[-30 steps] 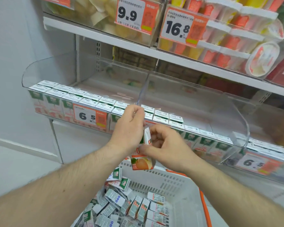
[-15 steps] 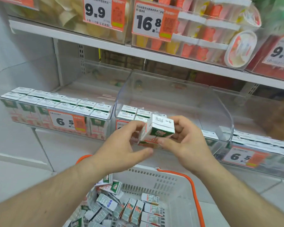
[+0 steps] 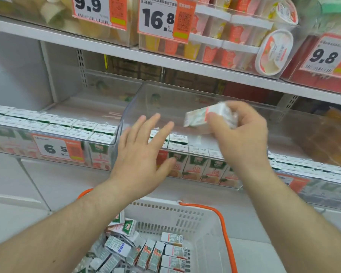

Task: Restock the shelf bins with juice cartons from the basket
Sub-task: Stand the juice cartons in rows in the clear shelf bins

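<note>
My right hand [image 3: 242, 133] grips a small juice carton [image 3: 205, 116], tilted and blurred, above the middle clear shelf bin [image 3: 138, 99]. That bin holds rows of upright cartons [image 3: 197, 164] along its front. My left hand [image 3: 140, 154] hovers with fingers spread in front of the bin's left corner and holds nothing. Below, a white basket [image 3: 177, 215] with orange handles holds several loose juice cartons [image 3: 152, 253] in a heap.
A left bin [image 3: 53, 127] is packed with cartons behind a 6.5 price tag [image 3: 57, 148]. Another bin of cartons [image 3: 313, 170] sits at the right. The upper shelf [image 3: 165, 60] carries fruit cups and price tags overhead. The middle bin's rear half is bare.
Both hands held the carton together in front of the bin. My left hand has let go and spread open, and my right hand has carried the carton up and right over the middle bin.
</note>
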